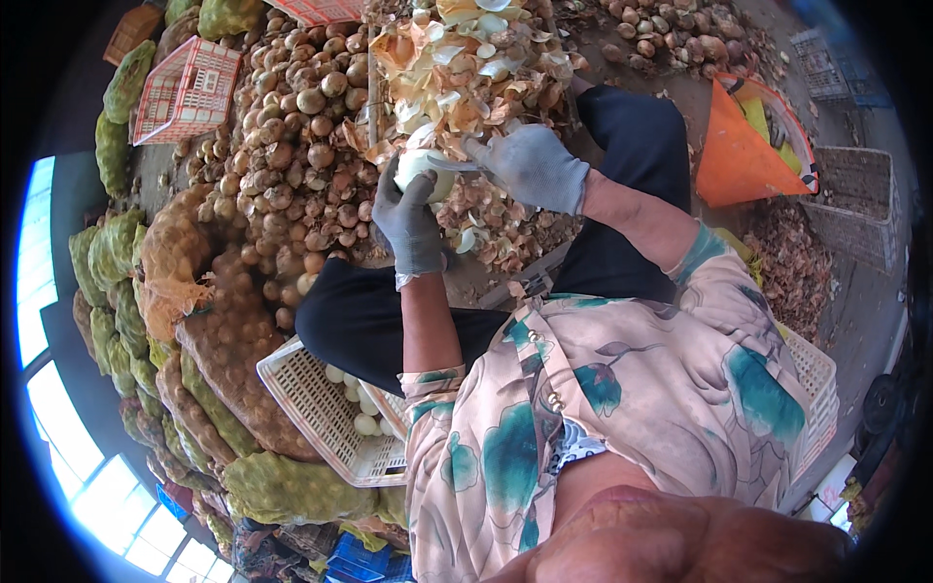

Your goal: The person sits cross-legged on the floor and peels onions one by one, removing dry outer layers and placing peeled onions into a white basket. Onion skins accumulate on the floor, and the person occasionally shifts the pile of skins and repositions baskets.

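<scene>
My left hand, in a grey knit glove, grips a peeled white onion between thumb and fingers. A gloved right hand, my right hand, is closed around a small knife whose blade lies against the onion's right side. The knife's handle is hidden in the fist. Just beyond both hands rises a heap of onion skins, papery brown with pale pieces. More skins lie on the ground between my legs.
Unpeeled onions form a large pile at left. A white plastic crate with peeled onions stands beside my left knee. Filled mesh sacks are stacked behind it. At right are an orange bag and a grey crate.
</scene>
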Demonstrator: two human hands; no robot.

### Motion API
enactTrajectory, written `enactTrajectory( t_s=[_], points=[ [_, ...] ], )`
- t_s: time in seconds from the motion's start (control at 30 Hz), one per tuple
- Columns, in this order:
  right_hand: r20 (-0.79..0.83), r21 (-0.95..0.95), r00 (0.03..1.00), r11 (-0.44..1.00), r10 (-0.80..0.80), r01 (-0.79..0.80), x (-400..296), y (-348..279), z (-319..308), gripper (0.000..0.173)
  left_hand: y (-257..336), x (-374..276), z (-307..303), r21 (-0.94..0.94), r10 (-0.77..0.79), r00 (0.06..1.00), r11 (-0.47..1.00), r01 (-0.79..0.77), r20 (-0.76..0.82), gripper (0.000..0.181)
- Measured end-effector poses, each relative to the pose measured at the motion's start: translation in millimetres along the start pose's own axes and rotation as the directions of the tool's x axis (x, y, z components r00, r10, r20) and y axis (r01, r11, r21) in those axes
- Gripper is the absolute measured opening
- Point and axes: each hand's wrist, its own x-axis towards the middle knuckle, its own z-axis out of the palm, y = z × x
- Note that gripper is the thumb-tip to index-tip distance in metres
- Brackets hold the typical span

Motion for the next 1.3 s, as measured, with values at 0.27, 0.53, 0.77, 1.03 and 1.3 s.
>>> enactTrajectory(
  t_s=[0.27, 0.53, 0.77, 1.03, 1.3],
  points=[
    [0.007, 0.156, 0.986, 0.974, 0.167, -0.166, -1.8, -3.8, 17.8, 0.038, -7.6, -1.8, -0.7, 0.109, -0.006, 0.996, 0.994, -0.003, 0.085, 0.066],
    [0.725, 0.661, 0.584, -0.129, 0.365, -0.740, 14.1, 10.8, -18.2, 0.038, -5.8, -2.5, -0.3, 0.013, -0.043, 0.976, 0.999, 0.041, 0.214, 0.074],
    [0.453, 0.805, 0.701, 0.086, 0.551, -0.587, 18.1, -2.3, 17.0, 0.055, -9.1, -8.6, 10.4, 0.136, -0.053, 0.969, 0.991, 0.021, 0.242, 0.071],
    [0.150, 0.795, 0.783, 0.397, 0.604, -0.458, 21.8, -8.4, 2.7, 0.049, -6.8, -13.3, 16.6, 0.336, -0.015, 0.976, 0.940, -0.060, 0.216, 0.074],
    [0.403, 0.914, 0.672, -0.308, 0.622, -0.263, 25.2, -0.7, -37.5, 0.033, 15.0, -11.3, 17.0, -0.059, 0.098, 0.946, 0.995, -0.084, 0.308, 0.080]
  ],
)
